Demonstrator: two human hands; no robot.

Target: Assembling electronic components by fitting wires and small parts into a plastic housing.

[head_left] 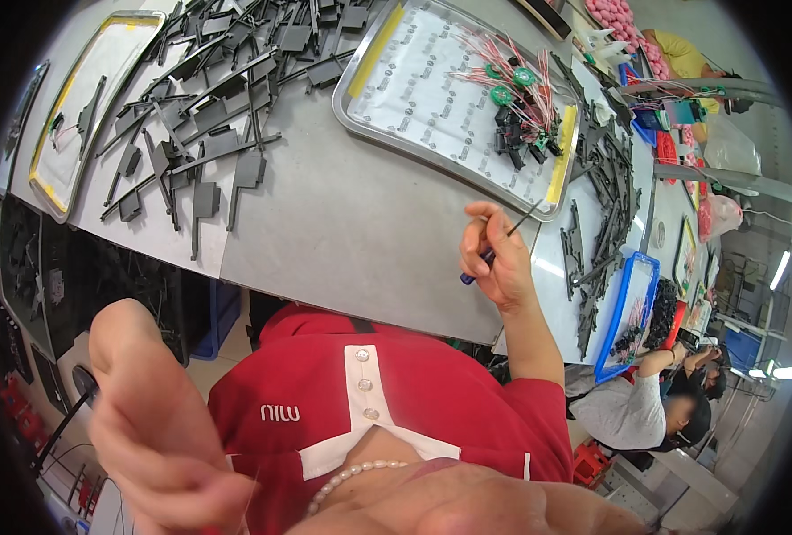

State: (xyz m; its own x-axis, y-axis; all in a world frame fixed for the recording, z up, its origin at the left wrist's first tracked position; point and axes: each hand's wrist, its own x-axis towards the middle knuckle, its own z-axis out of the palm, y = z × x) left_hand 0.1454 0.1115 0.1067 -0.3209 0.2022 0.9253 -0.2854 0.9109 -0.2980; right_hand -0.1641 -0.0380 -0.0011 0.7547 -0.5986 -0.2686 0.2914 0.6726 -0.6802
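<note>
My right hand point(501, 254) is closed around a small screwdriver point(523, 218) above the front of the grey table. Its thin dark shaft points up toward the near corner of a metal tray point(449, 181), and the blue handle end shows below the fingers. On that tray's white printed lining lies a bunch of green round parts with red and white wires point(525, 76) and black pieces point(521, 134). My left hand point(160, 428) is raised close to the camera, off the table at lower left. Its fingers are blurred, so whether they hold anything is hidden.
Many loose black plastic strips point(226, 143) cover the table's far left, and more black strips point(605, 192) lie right of the tray. Another lined tray point(46, 192) stands at far left. A blue-rimmed tray point(605, 343) sits at right, near a seated person in grey point(627, 410).
</note>
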